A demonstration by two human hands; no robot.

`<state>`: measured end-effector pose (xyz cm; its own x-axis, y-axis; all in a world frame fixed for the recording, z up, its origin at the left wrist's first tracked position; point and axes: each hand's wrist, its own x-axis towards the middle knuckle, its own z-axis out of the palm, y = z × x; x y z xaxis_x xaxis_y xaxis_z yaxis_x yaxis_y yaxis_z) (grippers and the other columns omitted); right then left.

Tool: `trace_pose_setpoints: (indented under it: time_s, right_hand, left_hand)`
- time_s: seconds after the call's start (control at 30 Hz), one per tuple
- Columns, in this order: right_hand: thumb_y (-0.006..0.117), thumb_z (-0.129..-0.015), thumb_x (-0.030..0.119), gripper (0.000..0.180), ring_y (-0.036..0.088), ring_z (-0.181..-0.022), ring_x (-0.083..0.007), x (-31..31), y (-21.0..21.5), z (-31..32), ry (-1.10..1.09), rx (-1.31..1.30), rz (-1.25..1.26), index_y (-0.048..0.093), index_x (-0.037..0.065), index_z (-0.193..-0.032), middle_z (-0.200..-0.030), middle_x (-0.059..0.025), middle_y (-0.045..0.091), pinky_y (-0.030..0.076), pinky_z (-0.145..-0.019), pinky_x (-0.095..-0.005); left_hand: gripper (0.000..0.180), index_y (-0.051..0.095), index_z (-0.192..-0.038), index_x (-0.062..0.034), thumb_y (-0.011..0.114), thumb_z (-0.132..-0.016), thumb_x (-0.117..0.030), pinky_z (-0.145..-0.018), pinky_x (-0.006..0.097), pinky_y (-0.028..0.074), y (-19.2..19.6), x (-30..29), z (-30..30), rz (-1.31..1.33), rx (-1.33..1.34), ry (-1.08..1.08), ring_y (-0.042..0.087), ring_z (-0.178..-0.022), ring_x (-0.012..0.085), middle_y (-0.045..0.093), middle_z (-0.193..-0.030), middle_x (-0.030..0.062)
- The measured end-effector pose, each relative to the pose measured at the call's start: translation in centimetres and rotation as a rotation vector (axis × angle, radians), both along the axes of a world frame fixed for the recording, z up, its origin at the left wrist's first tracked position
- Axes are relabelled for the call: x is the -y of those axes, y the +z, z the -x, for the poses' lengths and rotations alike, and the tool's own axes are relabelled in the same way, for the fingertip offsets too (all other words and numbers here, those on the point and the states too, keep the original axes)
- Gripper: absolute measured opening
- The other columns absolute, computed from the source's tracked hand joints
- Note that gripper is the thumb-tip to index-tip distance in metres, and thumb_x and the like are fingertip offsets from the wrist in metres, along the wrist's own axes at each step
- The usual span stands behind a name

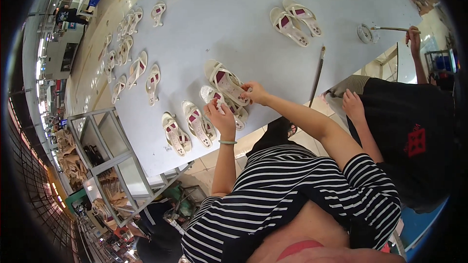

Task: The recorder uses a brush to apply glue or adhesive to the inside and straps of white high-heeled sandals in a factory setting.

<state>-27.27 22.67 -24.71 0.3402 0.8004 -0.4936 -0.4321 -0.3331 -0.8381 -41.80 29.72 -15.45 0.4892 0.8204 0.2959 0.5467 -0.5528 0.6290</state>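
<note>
My right hand (255, 93) is closed round the toe or heel end of a white sandal (225, 81) with a dark red patch on its insole. My left hand (222, 117) is beside it, over another white sandal (210, 93), its fingers curled together near the strap. Whatever they pinch is too small to make out. Closer to the table edge lie more white heeled sandals, one pair (197, 124) just left of my left hand and another pair (175, 134) further left.
Several sandals (137, 70) stand at the table's left side. Another pair (295, 21) lies at the far right. A brush (319, 70) sticks out over the right edge. Beyond it, a co-worker's hand (413, 38) holds a brush near a small round dish (365, 33). A metal rack (109, 158) adjoins the left.
</note>
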Motion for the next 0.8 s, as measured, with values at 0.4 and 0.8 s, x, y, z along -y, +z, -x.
trace_pose_setpoints:
  time_s: [0.4, 0.8]
  right_hand:
    - [0.069, -0.086, 0.009, 0.027, 0.059, -0.068, -0.0121, 4.1, 1.8, -3.8, -0.106, -0.231, -0.234, 0.066, -0.001, -0.111, -0.086, -0.0046, 0.066, 0.047, -0.052, -0.0276]
    - [0.068, -0.087, 0.013, 0.028, 0.059, -0.067, -0.011, 15.1, 1.3, -9.3, -0.339, -0.027, -0.042, 0.066, 0.001, -0.112, -0.083, -0.0056, 0.067, 0.045, -0.053, -0.0259]
  left_hand:
    - [0.048, 0.049, -0.13, 0.004, 0.052, -0.082, 0.001, -0.091, 0.043, 0.046, -3.7, -14.9, -8.1, 0.043, -0.124, -0.132, 0.057, -0.103, 0.0361, 0.055, -0.116, 0.0239]
    - [0.044, 0.052, -0.129, 0.0024, 0.062, -0.089, -0.013, -0.097, 0.04, 0.045, 0.4, -7.8, -21.1, 0.116, -0.129, -0.49, 0.055, -0.112, 0.0319, 0.057, -0.123, 0.0223]
